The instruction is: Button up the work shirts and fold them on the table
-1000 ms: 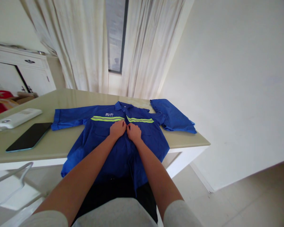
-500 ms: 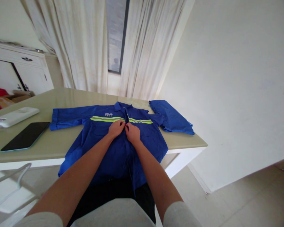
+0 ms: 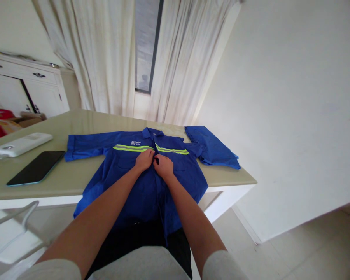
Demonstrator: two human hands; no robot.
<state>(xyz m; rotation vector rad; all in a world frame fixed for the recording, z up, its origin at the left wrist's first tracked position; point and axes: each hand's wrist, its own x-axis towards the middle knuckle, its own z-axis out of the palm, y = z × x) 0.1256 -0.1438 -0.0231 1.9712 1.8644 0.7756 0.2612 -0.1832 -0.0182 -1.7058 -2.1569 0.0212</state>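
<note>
A blue work shirt [image 3: 134, 182] with yellow-and-grey reflective stripes lies face up, its collar toward the far side and its lower part hanging over the front edge. My left hand [image 3: 145, 159] pinches the front opening just below the chest stripe. Close beside it, my right hand [image 3: 163, 165] has its fingers closed on the other side of the same opening. The fingertips nearly meet; any button between them is too small to make out. One sleeve stretches out to the left. At the right, blue folded cloth [image 3: 212, 147] lies by the other sleeve.
The shirt rests on a greenish table [image 3: 99, 120] with white sides. To the left are a black-screened tablet [image 3: 36, 168] and a white device [image 3: 21, 144] with a cable. Curtains [image 3: 105, 58] and a white cabinet [image 3: 43, 89] stand behind; a wall [image 3: 280, 116] rises at right.
The view has shifted slightly. Both hands stay at the shirt's front opening, and the gap in the cloth above them looks narrower, with the placket lying flatter.
</note>
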